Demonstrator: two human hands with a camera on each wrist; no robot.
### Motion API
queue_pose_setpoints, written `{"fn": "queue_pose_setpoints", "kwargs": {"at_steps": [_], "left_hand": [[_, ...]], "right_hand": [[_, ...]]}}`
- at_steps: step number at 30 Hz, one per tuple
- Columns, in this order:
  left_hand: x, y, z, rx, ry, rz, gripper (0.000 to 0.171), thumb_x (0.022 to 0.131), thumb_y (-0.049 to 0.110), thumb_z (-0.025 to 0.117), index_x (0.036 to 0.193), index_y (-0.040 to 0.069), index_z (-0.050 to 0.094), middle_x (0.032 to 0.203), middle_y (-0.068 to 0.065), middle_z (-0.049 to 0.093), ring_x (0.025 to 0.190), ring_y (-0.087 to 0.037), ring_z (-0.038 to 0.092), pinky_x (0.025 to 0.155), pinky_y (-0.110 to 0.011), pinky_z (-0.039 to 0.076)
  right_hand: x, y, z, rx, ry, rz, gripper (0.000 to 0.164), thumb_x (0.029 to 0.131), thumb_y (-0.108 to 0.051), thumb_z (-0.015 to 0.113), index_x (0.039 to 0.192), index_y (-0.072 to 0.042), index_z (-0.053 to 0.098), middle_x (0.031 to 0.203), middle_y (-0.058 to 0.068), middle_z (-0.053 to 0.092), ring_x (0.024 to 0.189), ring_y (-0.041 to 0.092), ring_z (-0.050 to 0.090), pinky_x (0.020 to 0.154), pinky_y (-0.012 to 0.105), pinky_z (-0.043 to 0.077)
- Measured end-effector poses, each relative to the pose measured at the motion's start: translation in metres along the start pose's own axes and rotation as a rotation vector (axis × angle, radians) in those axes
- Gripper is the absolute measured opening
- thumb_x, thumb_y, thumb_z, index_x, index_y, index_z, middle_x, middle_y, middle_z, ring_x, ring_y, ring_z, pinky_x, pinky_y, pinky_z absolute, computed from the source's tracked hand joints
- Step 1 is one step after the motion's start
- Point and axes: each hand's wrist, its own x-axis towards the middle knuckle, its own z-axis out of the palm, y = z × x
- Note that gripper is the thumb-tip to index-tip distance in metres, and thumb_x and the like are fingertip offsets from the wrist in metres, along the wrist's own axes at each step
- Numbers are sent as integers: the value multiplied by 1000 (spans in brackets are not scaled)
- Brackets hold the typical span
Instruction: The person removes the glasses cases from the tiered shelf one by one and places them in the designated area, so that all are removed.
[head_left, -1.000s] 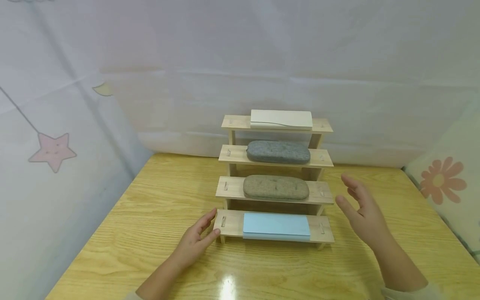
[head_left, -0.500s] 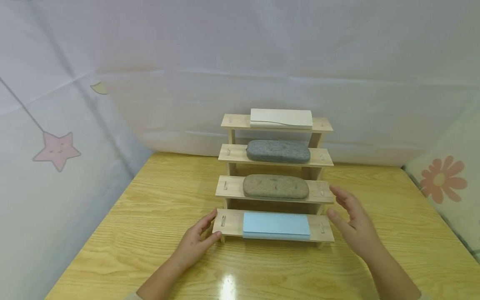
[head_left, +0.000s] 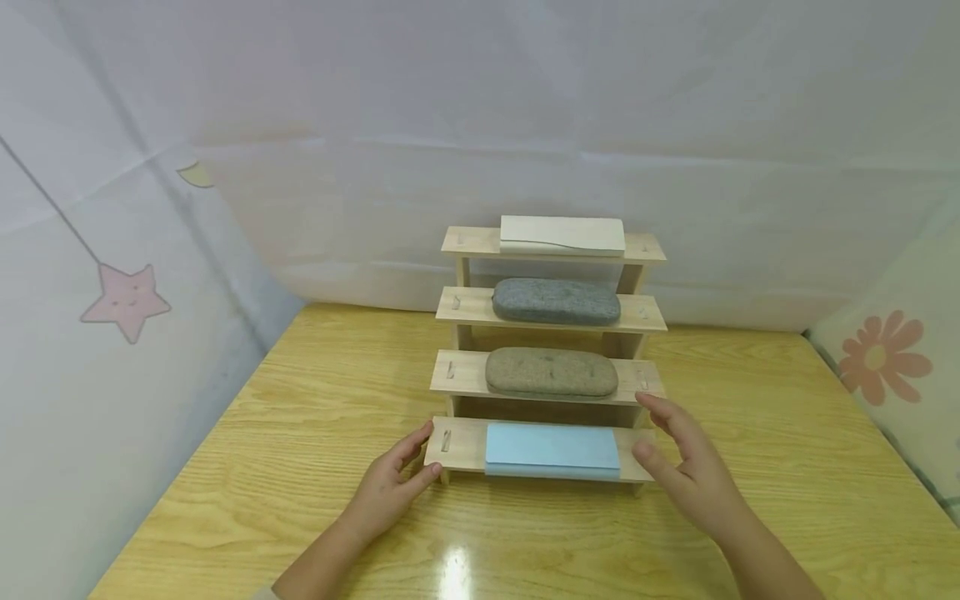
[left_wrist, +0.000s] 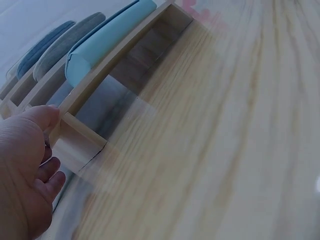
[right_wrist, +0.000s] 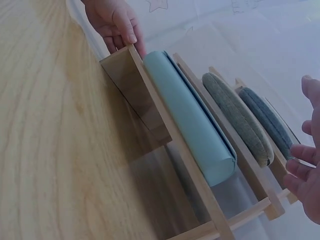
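Pale wood first: in the head view, saw a four-tier rack (head_left: pixel 467 372) standing on a yellow grained table (head_left: pixel 300 400), bearing from bottom to top a light-blue flap case (head_left: pixel 552 446), brown fabric case (head_left: pixel 551 372), grey fabric case (head_left: pixel 556 301) and cream flap case (head_left: pixel 562 233). Found the left hand (head_left: pixel 382 492) holding the left end of the lowest tier (head_left: pixel 465 446); in the left wrist view, saw its lower fingers (left_wrist: pixel 49 171) curled. Noted the right hand (head_left: pixel 693 471) at the opposite end, thumb and forefinger well apart, holding nothing; could not tell whether touching. Only in the wrist views, made out the hollow beneath the lowest tier.
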Motion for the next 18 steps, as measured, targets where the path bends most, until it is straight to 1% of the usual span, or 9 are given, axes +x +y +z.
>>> {"fn": "queue_pose_setpoints", "kwargs": {"at_steps": [3, 6, 7, 10, 13, 14, 17, 18], "left_hand": [[-1, 1, 0, 0, 6, -8, 60, 94, 29, 67, 145, 8, 45, 154, -9, 41, 137, -38, 44, 111, -48, 38], [-2, 2, 0, -5, 8, -16, 60, 94, 29, 67, 145, 8, 45, 154, -9, 41, 137, -38, 45, 111, -48, 39], [-2, 2, 1, -8, 9, -17, 60, 94, 29, 67, 145, 8, 46, 154, -9, 42, 137, -38, 45, 111, -47, 39], [-2, 2, 1, -15, 11, -22, 59, 93, 28, 67, 145, 8, 46, 153, -9, 42, 136, -37, 45, 111, -46, 39], [-2, 1, 1, -20, 12, -21, 59, 93, 28, 68, 145, 9, 46, 153, -9, 43, 136, -37, 46, 111, -45, 39], [-1, 1, 1, -20, 12, -21, 59, 93, 28, 68, 145, 9, 46, 153, -9, 43, 136, -37, 46, 111, -45, 39], [-1, 1, 1, -19, 15, -23, 59, 93, 28, 68, 145, 10, 47, 152, -9, 43, 136, -37, 47, 111, -45, 40], [-1, 0, 1, -18, 15, -24, 59, 93, 29, 68, 145, 11, 47, 152, -9, 43, 136, -37, 47, 111, -45, 41]], "right_hand": [[-2, 2, 4, 29, -29, -15, 57, 90, -1, 65, 143, -4, 45, 141, 18, 50, 126, -11, 37, 103, 0, 28], [-4, 3, 7, 41, -65, 4, 60, 88, -4, 69, 143, -10, 46, 142, 14, 50, 127, -7, 39, 104, 4, 31], [-5, 4, 8, 35, -75, 18, 61, 88, -6, 70, 143, -13, 46, 143, 12, 50, 127, -7, 39, 104, 7, 33], [-7, 6, 11, 21, -95, 44, 62, 87, -9, 73, 142, -17, 47, 143, 9, 51, 126, -6, 39, 103, 8, 33], [-9, 9, 15, 5, -103, 44, 62, 86, -10, 74, 142, -16, 48, 143, 10, 51, 125, -7, 40, 102, 5, 32], [-9, 10, 17, 8, -104, 43, 61, 86, -10, 74, 141, -15, 49, 142, 11, 52, 125, -7, 39, 101, 3, 29], [-9, 14, 21, 0, -113, 40, 60, 86, -12, 75, 141, -14, 50, 140, 11, 54, 125, -9, 39, 101, 3, 30], [-9, 15, 22, -5, -119, 43, 59, 86, -13, 75, 140, -14, 50, 140, 10, 54, 125, -9, 40, 101, 4, 31]]}}
